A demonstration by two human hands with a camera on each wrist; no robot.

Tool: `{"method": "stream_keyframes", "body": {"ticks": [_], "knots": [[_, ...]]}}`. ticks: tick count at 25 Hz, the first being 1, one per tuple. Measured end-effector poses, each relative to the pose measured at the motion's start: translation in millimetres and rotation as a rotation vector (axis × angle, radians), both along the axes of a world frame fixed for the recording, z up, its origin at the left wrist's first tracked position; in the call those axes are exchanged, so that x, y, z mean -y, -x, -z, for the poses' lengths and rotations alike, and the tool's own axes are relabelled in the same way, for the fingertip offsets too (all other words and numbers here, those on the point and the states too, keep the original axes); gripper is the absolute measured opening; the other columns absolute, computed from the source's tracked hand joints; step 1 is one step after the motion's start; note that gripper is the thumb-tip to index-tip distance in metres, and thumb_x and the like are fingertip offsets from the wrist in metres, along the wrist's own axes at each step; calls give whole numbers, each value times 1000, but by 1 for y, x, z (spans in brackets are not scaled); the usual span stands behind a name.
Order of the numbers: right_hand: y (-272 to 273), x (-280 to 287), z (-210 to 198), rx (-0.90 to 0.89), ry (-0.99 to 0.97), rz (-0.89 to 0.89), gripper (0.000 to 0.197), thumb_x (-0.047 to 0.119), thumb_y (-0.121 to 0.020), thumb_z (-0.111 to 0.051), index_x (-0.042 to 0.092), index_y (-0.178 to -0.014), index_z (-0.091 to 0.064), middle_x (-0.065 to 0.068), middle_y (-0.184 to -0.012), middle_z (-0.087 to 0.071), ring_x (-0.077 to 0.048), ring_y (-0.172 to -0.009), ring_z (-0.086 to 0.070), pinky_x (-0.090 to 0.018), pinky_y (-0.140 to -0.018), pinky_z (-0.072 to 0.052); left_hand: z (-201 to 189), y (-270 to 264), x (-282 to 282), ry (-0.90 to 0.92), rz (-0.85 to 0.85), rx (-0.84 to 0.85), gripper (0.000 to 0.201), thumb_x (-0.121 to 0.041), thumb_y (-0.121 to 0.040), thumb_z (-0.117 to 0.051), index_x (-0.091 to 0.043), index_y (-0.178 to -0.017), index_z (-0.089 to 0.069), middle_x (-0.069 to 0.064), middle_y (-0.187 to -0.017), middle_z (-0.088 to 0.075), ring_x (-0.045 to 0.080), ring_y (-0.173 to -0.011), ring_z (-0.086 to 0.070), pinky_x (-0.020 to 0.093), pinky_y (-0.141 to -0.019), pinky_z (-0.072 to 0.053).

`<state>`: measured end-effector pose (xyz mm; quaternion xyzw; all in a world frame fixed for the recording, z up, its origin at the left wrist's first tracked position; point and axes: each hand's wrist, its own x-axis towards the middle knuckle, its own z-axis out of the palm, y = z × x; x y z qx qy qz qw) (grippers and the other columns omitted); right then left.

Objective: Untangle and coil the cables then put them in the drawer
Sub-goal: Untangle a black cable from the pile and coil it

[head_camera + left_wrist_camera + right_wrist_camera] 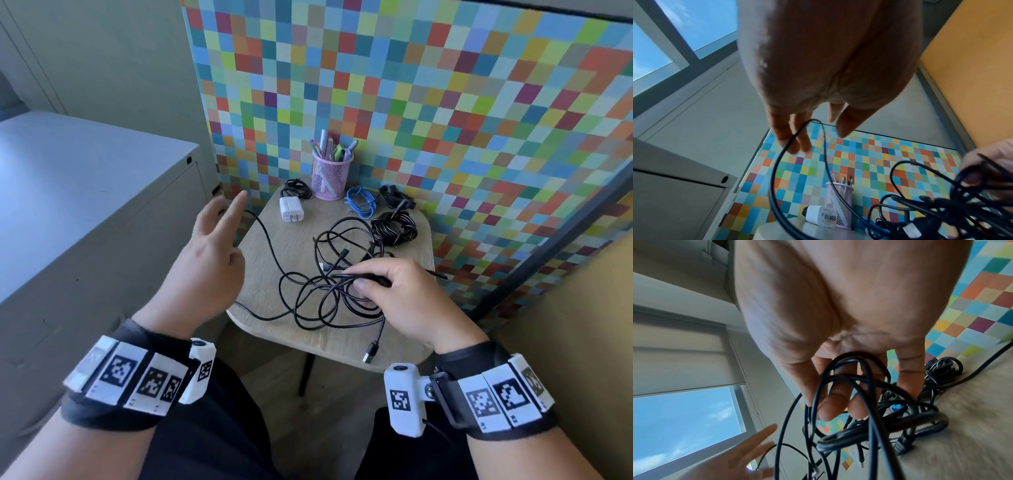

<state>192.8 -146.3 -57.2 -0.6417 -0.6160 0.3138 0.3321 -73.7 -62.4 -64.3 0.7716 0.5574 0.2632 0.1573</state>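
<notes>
A tangle of black cables (pixel 318 298) lies in the middle of a small wooden table (pixel 294 240). My right hand (pixel 363 279) grips several of its loops, fingers and thumb curled round them just above the tabletop; the right wrist view shows the loops (pixel 855 386) running through the fingers. My left hand (pixel 233 226) is raised past the table's left edge with fingers straight and spread. One long black cable loop (pixel 777 162) hangs over those fingers and runs back to the tangle. A USB plug (pixel 370 354) dangles over the front edge.
At the back of the table stand a pink mesh pen cup (pixel 331 178), a white charger (pixel 291 209), a blue coiled cable (pixel 361 202) and black coiled cables (pixel 394 228). A grey cabinet (pixel 85 205) stands to the left, a chequered panel (pixel 445 120) behind.
</notes>
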Motion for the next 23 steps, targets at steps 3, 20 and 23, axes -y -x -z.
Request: {"method": "stream_keyframes", "body": {"ticks": [3, 20, 23], "knots": [[-1, 0, 1, -41, 16, 8, 31, 15, -99, -67, 45, -100, -74, 21, -79, -75, 5, -81, -70, -5, -74, -47, 2, -7, 11, -179, 165, -99, 66, -11, -93, -62, -40, -151, -48, 2, -173, -1, 29, -160, -3, 58, -126, -11], [-8, 5, -4, 114, 175, -165, 53, 1, -90, -58, 43, -118, -76, 16, -112, -74, 4, -107, -67, -25, -103, -53, 13, -4, 27, 356, 371, -332, 16, -50, -79, -81, -37, -81, -72, -20, -84, -68, -3, -83, -60, 13, -73, -39], [-5, 6, -5, 149, 208, -243, 43, 15, -88, -60, 48, -110, -78, 15, -115, -73, -5, -108, -67, -35, -102, -54, 15, -6, 30, 311, 391, -336, 17, -49, -79, -79, -36, -82, -68, -20, -91, -63, -4, -87, -57, 15, -80, -35]]}}
